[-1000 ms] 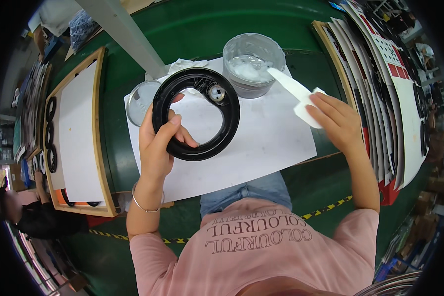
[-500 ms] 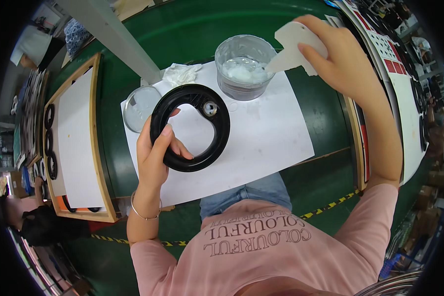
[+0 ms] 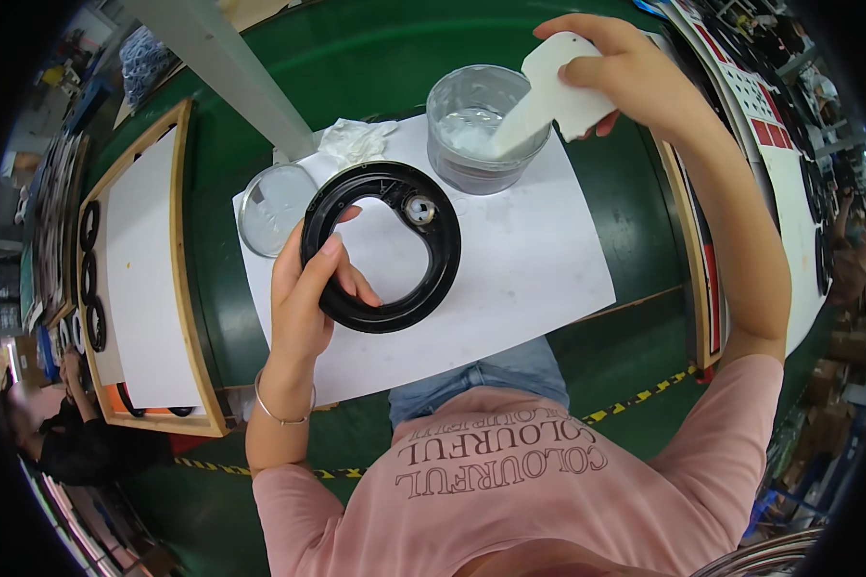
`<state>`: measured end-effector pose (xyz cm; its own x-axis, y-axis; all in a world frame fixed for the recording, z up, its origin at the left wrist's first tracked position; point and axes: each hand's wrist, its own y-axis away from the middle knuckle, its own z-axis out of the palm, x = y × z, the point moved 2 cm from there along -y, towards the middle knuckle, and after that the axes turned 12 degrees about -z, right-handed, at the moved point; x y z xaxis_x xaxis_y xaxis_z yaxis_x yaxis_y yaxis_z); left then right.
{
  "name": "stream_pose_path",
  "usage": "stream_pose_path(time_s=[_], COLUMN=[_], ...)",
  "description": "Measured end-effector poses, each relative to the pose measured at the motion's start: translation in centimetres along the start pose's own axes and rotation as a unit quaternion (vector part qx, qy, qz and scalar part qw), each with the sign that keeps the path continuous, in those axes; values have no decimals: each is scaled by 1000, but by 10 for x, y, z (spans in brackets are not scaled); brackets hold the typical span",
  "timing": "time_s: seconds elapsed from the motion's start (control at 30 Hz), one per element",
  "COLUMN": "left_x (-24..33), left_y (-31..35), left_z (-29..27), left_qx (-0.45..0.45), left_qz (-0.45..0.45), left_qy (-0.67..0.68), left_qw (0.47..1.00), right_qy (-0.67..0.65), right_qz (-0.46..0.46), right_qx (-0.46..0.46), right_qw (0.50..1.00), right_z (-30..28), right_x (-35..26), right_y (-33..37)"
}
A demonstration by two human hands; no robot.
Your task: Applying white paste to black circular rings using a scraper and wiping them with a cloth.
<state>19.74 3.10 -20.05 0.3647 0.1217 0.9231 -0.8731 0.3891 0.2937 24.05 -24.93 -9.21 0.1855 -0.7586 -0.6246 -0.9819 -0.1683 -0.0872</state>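
Observation:
My left hand (image 3: pixel 310 274) grips a glossy black ring-shaped plastic part (image 3: pixel 437 279) by its left side, thumb on top and fingers through the opening. A small round silvery fitting (image 3: pixel 420 210) sits at the ring's upper right. My right hand (image 3: pixel 635 77) is closed on a flat white scraper (image 3: pixel 553 85) with a cut-out edge. The scraper's narrow end dips into a clear tub (image 3: pixel 486 180), which holds whitish, translucent grease (image 3: pixel 471 130). Beside the ring lies a round clear lid (image 3: pixel 277 207), and behind it a crumpled white tissue (image 3: pixel 356 142).
White paper (image 3: pixel 510 279) covers the middle of the green table (image 3: pixel 356 67). A grey post (image 3: pixel 226 72) rises behind the tissue. Wood-framed trays (image 3: pixel 183 279) with black rings stand to the left, and stacked boards (image 3: pixel 770 183) to the right. Another person (image 3: pixel 72 442) is at the far left.
The scraper has moved left and down, its tip now further inside the tub. My left hand and the black ring have shifted slightly right.

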Motion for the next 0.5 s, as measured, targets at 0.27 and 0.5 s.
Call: stream_pose_path(time_s=[0.27, 0.5], left_x=[1, 1], left_y=[-5, -25], left_z=[1, 7], left_qx=[-30, -117], left_qz=[-55, -144], left_qy=[79, 209], left_qw=[995, 960], right_qy=[-104, 161], right_qz=[-78, -482], right_qx=[119, 152], right_qw=[984, 848], right_z=[-7, 12], right_x=[54, 43], right_y=[18, 90])
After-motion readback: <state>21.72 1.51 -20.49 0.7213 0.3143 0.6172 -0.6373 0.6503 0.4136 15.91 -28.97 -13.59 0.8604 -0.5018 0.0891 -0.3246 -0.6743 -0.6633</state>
